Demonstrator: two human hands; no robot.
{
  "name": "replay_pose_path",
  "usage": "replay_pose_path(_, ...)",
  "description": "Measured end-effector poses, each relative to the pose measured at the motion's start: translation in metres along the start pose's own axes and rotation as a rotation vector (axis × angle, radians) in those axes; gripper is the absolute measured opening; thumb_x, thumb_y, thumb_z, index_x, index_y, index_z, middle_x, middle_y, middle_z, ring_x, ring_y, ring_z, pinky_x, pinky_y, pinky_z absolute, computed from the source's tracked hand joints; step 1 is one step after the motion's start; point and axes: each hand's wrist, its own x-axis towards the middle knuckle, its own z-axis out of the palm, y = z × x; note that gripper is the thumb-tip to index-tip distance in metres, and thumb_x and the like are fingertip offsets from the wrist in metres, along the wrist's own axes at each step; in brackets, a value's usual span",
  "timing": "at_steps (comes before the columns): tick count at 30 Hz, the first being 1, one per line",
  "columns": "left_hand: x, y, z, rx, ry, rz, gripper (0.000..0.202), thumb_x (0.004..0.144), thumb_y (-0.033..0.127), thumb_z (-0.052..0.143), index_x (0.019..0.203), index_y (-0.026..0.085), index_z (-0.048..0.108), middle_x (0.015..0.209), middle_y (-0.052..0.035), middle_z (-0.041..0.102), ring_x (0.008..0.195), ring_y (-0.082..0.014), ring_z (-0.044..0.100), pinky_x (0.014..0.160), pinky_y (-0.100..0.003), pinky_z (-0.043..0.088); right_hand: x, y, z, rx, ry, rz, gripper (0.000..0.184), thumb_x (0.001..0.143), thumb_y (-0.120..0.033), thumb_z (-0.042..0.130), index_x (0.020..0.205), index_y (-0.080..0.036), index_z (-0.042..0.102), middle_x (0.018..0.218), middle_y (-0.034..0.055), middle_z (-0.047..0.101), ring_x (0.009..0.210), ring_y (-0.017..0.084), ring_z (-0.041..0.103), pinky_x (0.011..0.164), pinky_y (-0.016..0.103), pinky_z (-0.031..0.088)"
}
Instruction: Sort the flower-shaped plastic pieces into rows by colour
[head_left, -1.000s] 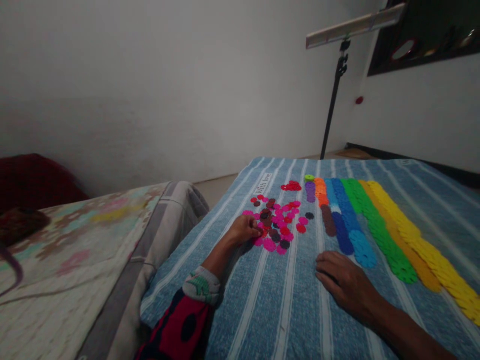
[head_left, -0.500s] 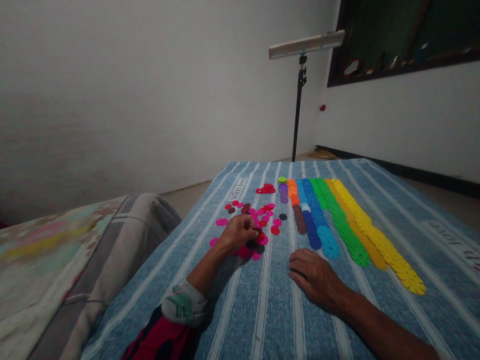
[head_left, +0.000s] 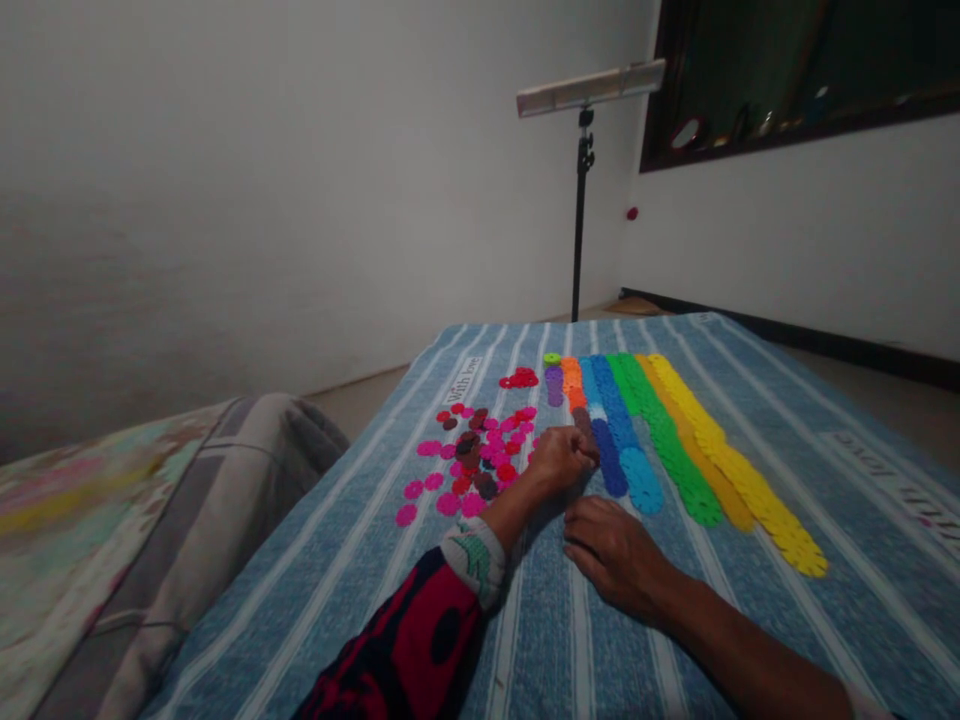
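Note:
My left hand (head_left: 561, 460) is closed in a pinch over the near end of a row of overlapping brown discs (head_left: 581, 420). What sits between its fingertips is too small and shaded to make out. My right hand (head_left: 611, 548) rests on the striped cloth just below the dark blue discs (head_left: 610, 460), its fingers curled together and nothing visible in them. Left of my left hand lies a loose scatter of pink discs (head_left: 448, 503), mixed with red and dark brown discs (head_left: 469, 448).
Overlapping rows of orange discs (head_left: 571, 380), light blue discs (head_left: 641, 480), green discs (head_left: 679, 465) and yellow discs (head_left: 750, 480) run along the blue striped cloth (head_left: 420, 620). Red discs (head_left: 519, 378) lie farther back. A lamp stand (head_left: 579, 220) rises behind; a covered bed or seat (head_left: 225, 470) is at left.
My left hand has moved right, from the pink and brown scatter to the brown row, uncovering more of the scatter. My right hand stays in place; the view has shifted slightly.

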Motion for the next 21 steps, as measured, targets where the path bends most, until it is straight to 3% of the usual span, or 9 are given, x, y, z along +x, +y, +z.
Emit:
replay_pose_path(7, -0.010, 0.008, 0.000, 0.258, 0.033, 0.128, 0.011, 0.067, 0.009, 0.066, 0.075, 0.015, 0.070, 0.075, -0.0008, 0.070, 0.070, -0.0134, 0.061, 0.068, -0.024, 0.047, 0.000, 0.001, 0.000, -0.021, 0.005, -0.006, 0.010, 0.087, -0.014, 0.059, 0.079, -0.019, 0.061, 0.088, 0.0045, 0.063, 0.086, 0.019, 0.056, 0.078, 0.034, 0.045)
replay_pose_path(13, -0.019, 0.015, -0.008, 0.404, 0.134, 0.120, 0.008, 0.068, 0.011, 0.066, 0.075, 0.014, 0.069, 0.077, -0.0024, 0.068, 0.074, -0.0147, 0.058, 0.070, -0.025, 0.044, -0.001, 0.002, 0.001, -0.010, 0.014, -0.020, 0.011, 0.088, -0.013, 0.057, 0.080, -0.019, 0.061, 0.087, 0.0045, 0.062, 0.084, 0.019, 0.056, 0.077, 0.034, 0.045)
replay_pose_path(21, -0.021, 0.013, 0.000, 0.408, 0.060, 0.080, 0.007, 0.071, 0.012, 0.063, 0.070, 0.016, 0.069, 0.071, -0.0015, 0.066, 0.068, -0.0142, 0.058, 0.063, -0.024, 0.041, -0.003, 0.001, 0.000, 0.010, -0.004, -0.019, 0.012, 0.089, -0.012, 0.055, 0.081, -0.018, 0.061, 0.089, 0.0050, 0.062, 0.087, 0.020, 0.057, 0.078, 0.035, 0.046)
